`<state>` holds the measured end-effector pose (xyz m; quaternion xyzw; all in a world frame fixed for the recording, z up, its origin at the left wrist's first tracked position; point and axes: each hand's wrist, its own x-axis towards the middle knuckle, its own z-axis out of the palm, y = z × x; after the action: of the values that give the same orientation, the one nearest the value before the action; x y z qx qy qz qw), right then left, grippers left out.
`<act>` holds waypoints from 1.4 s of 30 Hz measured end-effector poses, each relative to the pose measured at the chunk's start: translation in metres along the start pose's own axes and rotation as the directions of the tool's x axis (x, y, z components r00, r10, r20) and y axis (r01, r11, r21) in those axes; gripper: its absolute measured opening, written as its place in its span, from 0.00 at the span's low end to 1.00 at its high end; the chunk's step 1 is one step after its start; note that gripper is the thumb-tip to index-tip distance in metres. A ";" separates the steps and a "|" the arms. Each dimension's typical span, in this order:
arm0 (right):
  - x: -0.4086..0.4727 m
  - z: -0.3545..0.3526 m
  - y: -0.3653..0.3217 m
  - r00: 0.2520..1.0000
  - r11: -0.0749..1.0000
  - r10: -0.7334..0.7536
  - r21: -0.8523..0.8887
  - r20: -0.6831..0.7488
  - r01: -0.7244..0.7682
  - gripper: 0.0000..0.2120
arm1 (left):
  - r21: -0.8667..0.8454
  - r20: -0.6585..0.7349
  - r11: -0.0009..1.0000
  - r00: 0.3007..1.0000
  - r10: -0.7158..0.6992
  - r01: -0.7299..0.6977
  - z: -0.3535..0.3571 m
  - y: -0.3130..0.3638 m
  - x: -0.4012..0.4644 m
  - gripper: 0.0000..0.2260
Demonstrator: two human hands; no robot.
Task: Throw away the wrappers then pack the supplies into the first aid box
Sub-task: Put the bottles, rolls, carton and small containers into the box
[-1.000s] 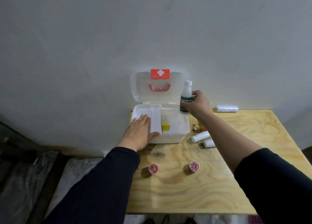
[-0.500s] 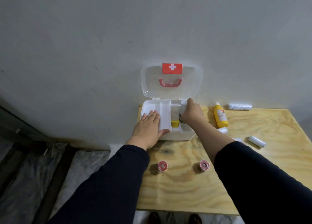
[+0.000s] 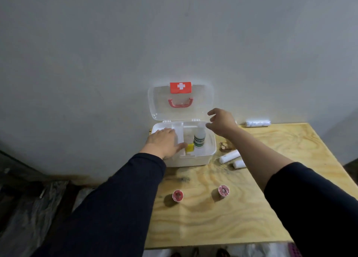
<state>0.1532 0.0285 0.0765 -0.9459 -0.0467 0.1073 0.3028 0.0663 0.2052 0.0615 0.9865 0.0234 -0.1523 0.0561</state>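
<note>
The white first aid box (image 3: 210, 152) stands open at the table's far left corner, its clear lid (image 3: 201, 105) leaning on the wall. Inside stand a white bottle with a green label (image 3: 199, 138) and a small yellow item (image 3: 189, 147). My left hand (image 3: 164, 143) rests flat on the box's left side, over its inner tray. My right hand (image 3: 222, 122) hovers over the box's right rim, fingers apart and empty. Two white gauze rolls (image 3: 229, 156) (image 3: 239, 164) lie right of the box; two red-cored tape rolls (image 3: 177, 195) (image 3: 223, 191) sit nearer me.
A wrapped white roll (image 3: 258, 123) lies at the wall behind my right arm. A brown scrap (image 3: 223, 146) sits just right of the box. The plywood table (image 3: 209, 223) ends at the left beside the box; dark floor lies beyond.
My right hand set the green-labelled bottle down in the box, let go and lifted away to the right. The left hand stayed on the box. A yellow bottle seen earlier is now hidden.
</note>
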 end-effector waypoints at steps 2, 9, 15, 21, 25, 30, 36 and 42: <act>-0.002 -0.012 0.012 1.000 1.000 0.026 -0.014 -0.016 -0.026 0.20 | -0.008 -0.051 0.999 0.998 0.035 -0.036 -0.011 0.014 0.008 0.25; 0.005 -0.043 0.070 0.991 0.984 0.131 -0.125 0.027 -0.127 0.19 | 0.000 -0.132 0.982 0.973 0.189 -0.190 -0.035 0.088 0.051 0.21; 0.023 -0.048 0.118 0.975 0.954 0.198 -0.249 0.103 -0.167 0.19 | -0.043 -0.005 0.979 0.980 0.200 -0.200 -0.015 0.140 0.080 0.21; 0.052 -0.033 0.141 0.969 0.964 0.191 -0.218 0.157 -0.154 0.16 | -0.104 0.096 0.986 0.986 0.136 -0.126 0.009 0.159 0.103 0.20; 0.066 -0.016 0.145 0.967 0.971 0.220 -0.124 0.133 -0.204 0.15 | -0.071 0.110 0.992 0.988 0.108 -0.101 0.020 0.162 0.108 0.19; 0.072 -0.016 0.148 0.941 0.959 0.280 -0.025 0.190 -0.281 0.15 | -0.051 0.115 0.995 0.990 0.086 -0.080 0.025 0.164 0.112 0.20; 0.056 -0.030 0.143 0.955 0.956 0.282 0.059 0.090 -0.287 0.10 | -0.054 0.090 0.992 0.988 0.123 -0.118 0.015 0.165 0.105 0.18; 0.030 -0.052 0.101 0.976 0.968 0.215 0.140 -0.030 -0.209 0.18 | -0.031 0.001 0.990 0.991 0.137 -0.136 -0.012 0.148 0.077 0.18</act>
<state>0.1970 -0.0778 0.0539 -0.9247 0.0689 0.1206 0.3545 0.1524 0.0621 0.0651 0.9845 -0.0419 -0.1494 0.0814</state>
